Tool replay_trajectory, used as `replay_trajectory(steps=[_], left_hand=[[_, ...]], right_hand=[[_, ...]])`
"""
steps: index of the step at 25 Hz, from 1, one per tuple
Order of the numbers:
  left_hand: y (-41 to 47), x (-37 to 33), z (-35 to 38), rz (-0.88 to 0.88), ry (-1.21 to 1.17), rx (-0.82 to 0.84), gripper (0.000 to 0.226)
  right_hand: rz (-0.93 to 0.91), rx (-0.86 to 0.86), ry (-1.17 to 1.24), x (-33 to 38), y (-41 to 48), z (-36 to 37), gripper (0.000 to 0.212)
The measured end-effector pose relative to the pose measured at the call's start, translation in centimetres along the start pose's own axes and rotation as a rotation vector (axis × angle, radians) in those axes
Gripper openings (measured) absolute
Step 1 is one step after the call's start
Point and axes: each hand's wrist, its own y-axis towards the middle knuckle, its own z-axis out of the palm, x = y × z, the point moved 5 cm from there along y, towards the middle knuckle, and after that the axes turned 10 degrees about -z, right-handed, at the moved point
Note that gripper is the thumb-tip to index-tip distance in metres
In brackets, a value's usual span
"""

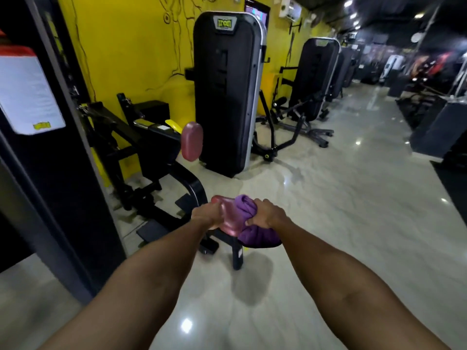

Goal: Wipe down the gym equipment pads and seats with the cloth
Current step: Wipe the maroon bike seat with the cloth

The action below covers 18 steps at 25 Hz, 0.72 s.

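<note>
White placard [25, 92] on the black column, far left. Black machine frame [141, 147] against the yellow wall [121, 46]. Left grip [206, 213] clasps the left edge of the near pink pad [228, 219]. Second pink pad [192, 141] higher up, well apart, beside the black weight-stack cover [225, 92]. Right grip [265, 213] clenched round the bunched purple cloth [255, 237], which touches the near pad's right side. Glossy floor [328, 198] below.
</note>
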Motion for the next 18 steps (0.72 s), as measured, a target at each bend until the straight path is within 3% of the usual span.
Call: replay_trajectory(steps=[12, 18], left_hand=[[24.2, 2.9, -7.5, -0.164, -0.059, -0.102, 0.058], [34.8, 5.1, -10.8, -0.275, -0.153, -0.169, 0.051]], right_hand=[[-0.248, 0.022, -0.037, 1.0, 30.7, -4.5, 0.073], [-0.404, -0.080, 0.060, 3.8, 44.4, -7.6, 0.082]])
